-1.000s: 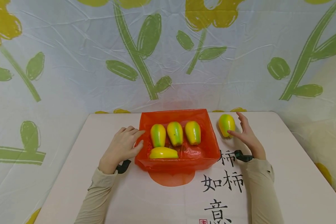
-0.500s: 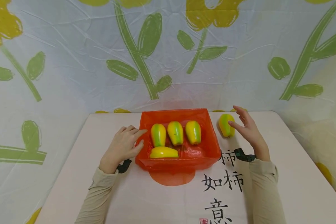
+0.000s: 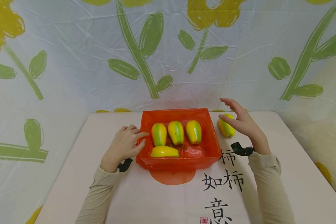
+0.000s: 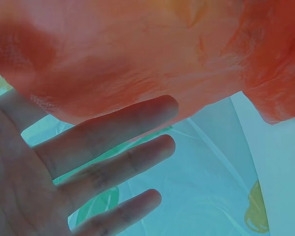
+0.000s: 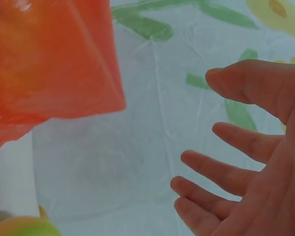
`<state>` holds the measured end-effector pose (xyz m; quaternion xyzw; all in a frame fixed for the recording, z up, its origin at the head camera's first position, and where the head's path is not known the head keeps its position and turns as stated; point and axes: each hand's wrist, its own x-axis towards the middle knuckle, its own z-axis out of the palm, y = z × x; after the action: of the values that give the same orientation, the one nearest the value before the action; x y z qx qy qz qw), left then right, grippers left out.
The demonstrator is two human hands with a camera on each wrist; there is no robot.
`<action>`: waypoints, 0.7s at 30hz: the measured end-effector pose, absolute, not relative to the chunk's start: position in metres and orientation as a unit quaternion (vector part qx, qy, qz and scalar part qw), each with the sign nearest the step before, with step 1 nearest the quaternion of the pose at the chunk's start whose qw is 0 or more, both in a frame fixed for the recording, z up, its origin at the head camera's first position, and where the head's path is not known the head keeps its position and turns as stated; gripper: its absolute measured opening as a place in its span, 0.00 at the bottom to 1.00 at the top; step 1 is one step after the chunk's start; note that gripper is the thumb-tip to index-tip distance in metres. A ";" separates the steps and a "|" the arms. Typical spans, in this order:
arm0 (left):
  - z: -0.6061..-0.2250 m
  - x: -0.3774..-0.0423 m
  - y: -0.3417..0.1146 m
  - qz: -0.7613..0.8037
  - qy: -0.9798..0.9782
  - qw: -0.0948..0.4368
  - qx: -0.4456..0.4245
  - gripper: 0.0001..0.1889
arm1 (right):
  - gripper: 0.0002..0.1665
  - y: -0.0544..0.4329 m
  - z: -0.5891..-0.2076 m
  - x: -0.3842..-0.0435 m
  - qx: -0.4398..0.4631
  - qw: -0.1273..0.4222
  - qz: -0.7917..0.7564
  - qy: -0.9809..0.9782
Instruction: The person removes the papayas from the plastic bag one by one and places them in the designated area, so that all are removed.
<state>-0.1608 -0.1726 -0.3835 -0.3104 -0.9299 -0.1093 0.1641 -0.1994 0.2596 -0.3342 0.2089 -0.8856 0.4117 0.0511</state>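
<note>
A red plastic-lined open box [image 3: 182, 164] stands mid-table, holding several yellow-and-green fruits [image 3: 175, 133] that resemble small papayas. Three stand in a row at the back; another lies on its side in front. My left hand [image 3: 125, 143] is at the box's left side, its index finger reaching over the rim. Straight fingers [image 4: 123, 160] show beside the red wall in the left wrist view; whether they touch it I cannot tell. Above another such fruit [image 3: 228, 129], right of the box, my right hand [image 3: 242, 121] hovers with fingers spread and holds nothing. It partly covers that fruit.
Dark wrist cameras sit on both wrists. The pale table [image 3: 72, 174] bears black brush-written characters [image 3: 224, 182] in front and to the right of the box. A flower-printed sheet [image 3: 81, 62] hangs behind and around the table.
My right hand has lifted from beside the loose fruit and shifted left over it, towards the box, holding nothing. The fruits and box stay put, and my left hand has hardly moved.
</note>
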 end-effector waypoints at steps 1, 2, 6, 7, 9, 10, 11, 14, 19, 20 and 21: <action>-0.383 -0.161 -0.172 -0.109 -0.930 0.162 -0.311 0.16 | 0.37 0.257 -0.331 -0.200 0.208 0.049 0.404 -0.890; -0.384 -0.161 -0.172 -0.109 -0.930 0.160 -0.312 0.15 | 0.37 0.254 -0.327 -0.200 0.208 0.047 0.396 -0.893; -0.384 -0.160 -0.171 -0.108 -0.931 0.156 -0.312 0.14 | 0.37 0.243 -0.314 -0.202 0.219 0.042 0.375 -0.900; -0.384 -0.160 -0.171 -0.108 -0.931 0.157 -0.311 0.14 | 0.37 0.240 -0.311 -0.203 0.226 0.043 0.372 -0.900; -0.384 -0.159 -0.171 -0.107 -0.931 0.159 -0.312 0.14 | 0.36 0.234 -0.305 -0.206 0.243 0.044 0.365 -0.898; -0.384 -0.159 -0.171 -0.107 -0.930 0.160 -0.312 0.14 | 0.36 0.231 -0.303 -0.207 0.250 0.045 0.359 -0.898; -0.384 -0.160 -0.171 -0.107 -0.930 0.161 -0.312 0.14 | 0.36 0.228 -0.300 -0.208 0.257 0.044 0.354 -0.898; -0.384 -0.160 -0.171 -0.106 -0.931 0.160 -0.311 0.15 | 0.36 0.218 -0.293 -0.211 0.284 0.044 0.340 -0.895; -0.385 -0.160 -0.171 -0.102 -0.933 0.156 -0.306 0.15 | 0.34 0.202 -0.285 -0.215 0.333 0.047 0.316 -0.887; -0.384 -0.160 -0.171 -0.101 -0.934 0.156 -0.306 0.15 | 0.34 0.198 -0.284 -0.216 0.342 0.050 0.310 -0.886; -0.384 -0.160 -0.171 -0.100 -0.934 0.156 -0.306 0.15 | 0.33 0.196 -0.283 -0.217 0.350 0.050 0.305 -0.884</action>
<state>-0.1602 -0.1715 -0.3842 -0.3057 -0.9340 -0.1003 0.1556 -0.2168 0.1955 -0.2831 0.3502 -0.8841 0.3053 0.0501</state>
